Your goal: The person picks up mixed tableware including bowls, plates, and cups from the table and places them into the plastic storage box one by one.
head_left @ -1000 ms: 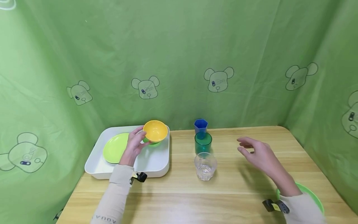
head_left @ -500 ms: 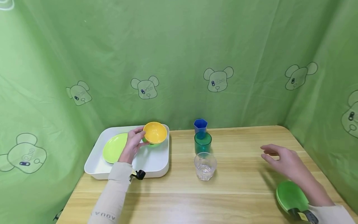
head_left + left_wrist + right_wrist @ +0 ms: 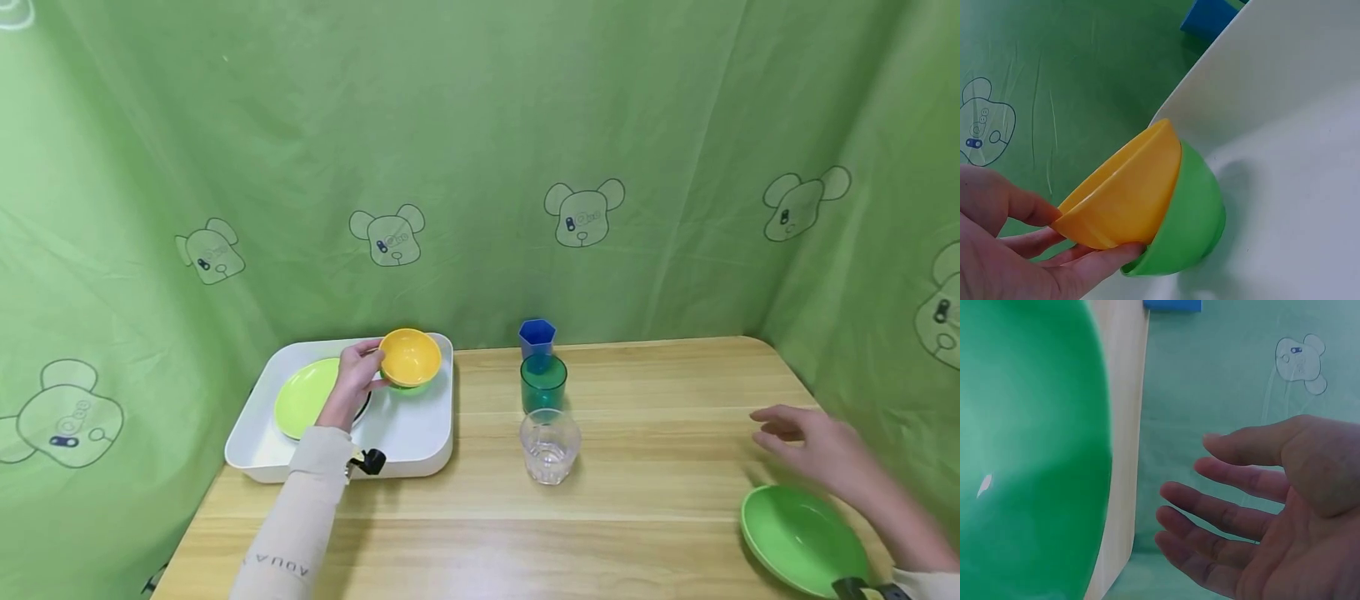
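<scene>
My left hand (image 3: 356,379) pinches the rim of a yellow bowl (image 3: 411,357) between thumb and fingers. In the left wrist view the yellow bowl (image 3: 1129,194) is tilted and partly inside a green bowl (image 3: 1194,212), which stands in a white tub (image 3: 431,446). A light green plate (image 3: 303,400) lies at the tub's left side. My right hand (image 3: 821,446) holds nothing, its fingers loosely bent, above the far side of a green dish (image 3: 802,542). The right wrist view shows that dish (image 3: 1029,450) large beside the hand (image 3: 1272,512).
In a row on the wooden table (image 3: 637,533) stand a blue hexagonal cup (image 3: 537,333), a teal cup (image 3: 543,392) and a clear cup (image 3: 550,454). A green curtain (image 3: 480,150) hangs behind and on both sides.
My right hand has moved right and toward me, uncovering the green dish. The yellow bowl in my left hand has lowered slightly and shifted a little left over the green bowl.
</scene>
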The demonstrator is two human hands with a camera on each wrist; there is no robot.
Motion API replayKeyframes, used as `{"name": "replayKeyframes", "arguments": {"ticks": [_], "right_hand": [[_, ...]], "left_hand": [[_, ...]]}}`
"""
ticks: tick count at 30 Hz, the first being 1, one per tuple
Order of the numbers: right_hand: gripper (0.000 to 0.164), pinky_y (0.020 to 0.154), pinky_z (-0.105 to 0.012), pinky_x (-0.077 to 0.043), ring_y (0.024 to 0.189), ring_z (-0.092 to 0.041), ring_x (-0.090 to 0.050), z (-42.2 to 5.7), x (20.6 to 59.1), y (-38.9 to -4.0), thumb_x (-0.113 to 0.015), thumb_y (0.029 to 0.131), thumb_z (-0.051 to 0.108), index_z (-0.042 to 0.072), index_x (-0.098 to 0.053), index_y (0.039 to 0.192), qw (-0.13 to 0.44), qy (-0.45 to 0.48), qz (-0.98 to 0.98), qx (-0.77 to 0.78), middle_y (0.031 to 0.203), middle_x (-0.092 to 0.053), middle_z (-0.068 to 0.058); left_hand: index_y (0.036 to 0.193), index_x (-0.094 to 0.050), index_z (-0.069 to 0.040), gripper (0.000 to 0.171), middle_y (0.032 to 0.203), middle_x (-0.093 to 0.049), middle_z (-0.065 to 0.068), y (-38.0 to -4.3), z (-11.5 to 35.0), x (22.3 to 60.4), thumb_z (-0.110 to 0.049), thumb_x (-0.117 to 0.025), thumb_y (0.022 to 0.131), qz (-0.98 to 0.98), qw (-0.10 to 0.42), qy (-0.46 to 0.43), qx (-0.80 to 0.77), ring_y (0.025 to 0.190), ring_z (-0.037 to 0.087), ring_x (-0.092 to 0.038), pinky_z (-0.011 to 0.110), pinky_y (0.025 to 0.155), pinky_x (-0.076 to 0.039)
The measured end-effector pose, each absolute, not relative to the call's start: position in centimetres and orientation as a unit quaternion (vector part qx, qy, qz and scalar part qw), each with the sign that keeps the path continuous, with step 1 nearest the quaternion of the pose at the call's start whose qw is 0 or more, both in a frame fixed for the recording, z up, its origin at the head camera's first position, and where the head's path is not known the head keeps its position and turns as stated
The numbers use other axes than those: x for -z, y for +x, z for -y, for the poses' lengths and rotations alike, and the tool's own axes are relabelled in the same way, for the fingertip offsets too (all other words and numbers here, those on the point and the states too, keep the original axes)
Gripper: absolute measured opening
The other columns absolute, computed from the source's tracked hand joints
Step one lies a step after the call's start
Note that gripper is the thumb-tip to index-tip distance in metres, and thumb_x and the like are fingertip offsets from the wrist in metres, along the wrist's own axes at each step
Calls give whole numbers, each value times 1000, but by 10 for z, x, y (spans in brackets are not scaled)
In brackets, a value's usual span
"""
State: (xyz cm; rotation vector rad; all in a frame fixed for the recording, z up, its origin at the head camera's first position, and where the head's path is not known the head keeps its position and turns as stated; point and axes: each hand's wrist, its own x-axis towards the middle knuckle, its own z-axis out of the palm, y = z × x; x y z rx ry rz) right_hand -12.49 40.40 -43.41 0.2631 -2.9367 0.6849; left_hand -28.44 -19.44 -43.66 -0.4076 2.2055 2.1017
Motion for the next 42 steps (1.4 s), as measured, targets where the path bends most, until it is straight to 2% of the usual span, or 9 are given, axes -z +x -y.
{"name": "replayKeyframes", "arguments": {"ticks": [7,13,17,22,25,30,36,39,42], "right_hand": [[26,78,-61,-56,80,-29,-72,-421,439,-119,-72,92,10,-7,-70,113,26,85,976,-201,96,-75,-19],[29,74,-55,-58,86,-40,-71,-427,438,-114,-73,92,11,-9,-69,113,7,70,978,-196,98,-73,-24],[30,75,-61,-57,87,-44,-69,-433,439,-110,-72,93,11,-11,-68,114,-9,60,979,-197,98,-72,-27],[32,76,-67,-54,87,-45,-69,-441,443,-105,-72,93,13,-10,-67,115,-20,54,979,-196,98,-72,-27],[29,76,-69,-53,87,-46,-69,-445,446,-102,-72,92,10,-9,-68,114,-19,52,979,-195,97,-73,-25],[29,76,-70,-51,88,-50,-67,-450,448,-97,-71,92,7,-11,-66,115,-31,44,979,-198,96,-72,-28],[32,75,-72,-50,87,-49,-69,-455,453,-92,-69,94,8,-14,-63,117,-64,36,979,-192,95,-71,-31],[36,72,-72,-51,90,-52,-67,-460,456,-90,-65,99,15,-14,-61,120,-80,28,978,-191,97,-70,-32],[43,69,-70,-51,93,-55,-64,-464,457,-90,-57,105,26,-14,-60,123,-90,26,976,-195,105,-67,-36]], "left_hand": [[145,-50,8,45,138,-55,30,-288,193,436,3,-44,100,-758,7,-129,-639,115,35,-60,35,89,-61],[139,-59,4,41,136,-60,28,-291,192,440,0,-49,99,-794,-17,-148,-589,114,36,-64,25,77,-61],[133,-63,6,37,131,-63,29,-293,191,444,-1,-52,98,-809,-37,-143,-569,113,36,-66,26,78,-60],[128,-66,6,34,126,-66,28,-294,191,446,-2,-54,98,-829,-55,-131,-542,116,35,-65,33,91,-58],[126,-68,6,33,122,-69,26,-295,191,447,-2,-55,96,-838,-57,-125,-528,112,33,-66,27,87,-56],[126,-69,5,36,119,-69,25,-296,193,449,-3,-53,95,-842,-46,-125,-522,99,27,-64,16,69,-49],[134,-61,9,40,130,-63,28,-297,196,448,0,-48,98,-833,1,-132,-537,100,28,-64,22,73,-59],[137,-58,10,42,130,-61,30,-296,196,448,3,-47,97,-836,17,-132,-532,96,27,-65,26,73,-61],[139,-57,6,45,124,-62,29,-296,198,449,6,-49,95,-835,27,-134,-533,86,24,-64,26,69,-60]]}}
